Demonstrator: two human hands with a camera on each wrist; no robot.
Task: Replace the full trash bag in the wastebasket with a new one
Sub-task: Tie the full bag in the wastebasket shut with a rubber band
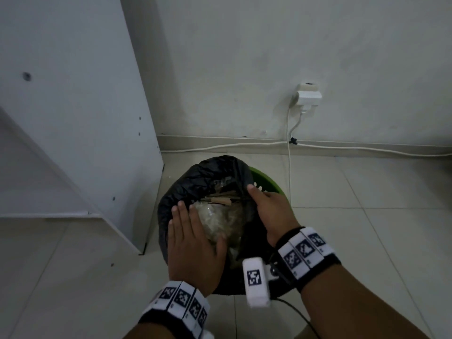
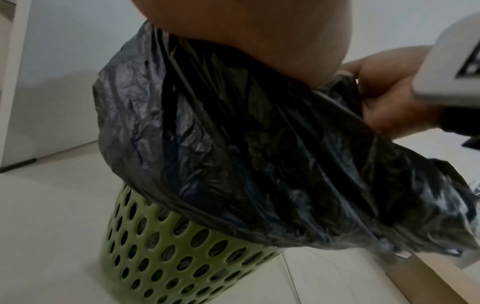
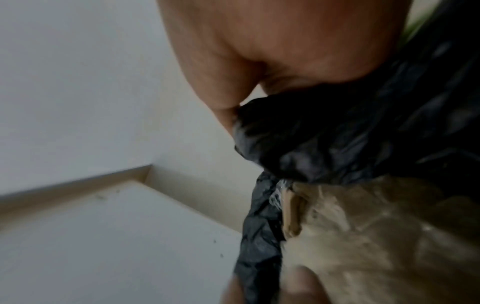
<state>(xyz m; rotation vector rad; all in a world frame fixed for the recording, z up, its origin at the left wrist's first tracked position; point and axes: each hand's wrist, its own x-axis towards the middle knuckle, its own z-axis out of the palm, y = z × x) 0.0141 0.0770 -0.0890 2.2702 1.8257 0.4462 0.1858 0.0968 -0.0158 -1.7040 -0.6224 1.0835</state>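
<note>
Open tiled floor (image 1: 354, 216) right of wastebasket (image 1: 266, 179); white panel (image 1: 73, 106) close on left, wall (image 1: 269, 57) and cables (image 1: 289, 148) behind; bag mouth (image 1: 195, 177) crowded by trash (image 1: 220, 221)

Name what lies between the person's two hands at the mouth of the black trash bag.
Between the left hand and right hand lies crumpled clear plastic and brown cardboard scraps inside the trash bag; head view.
</note>
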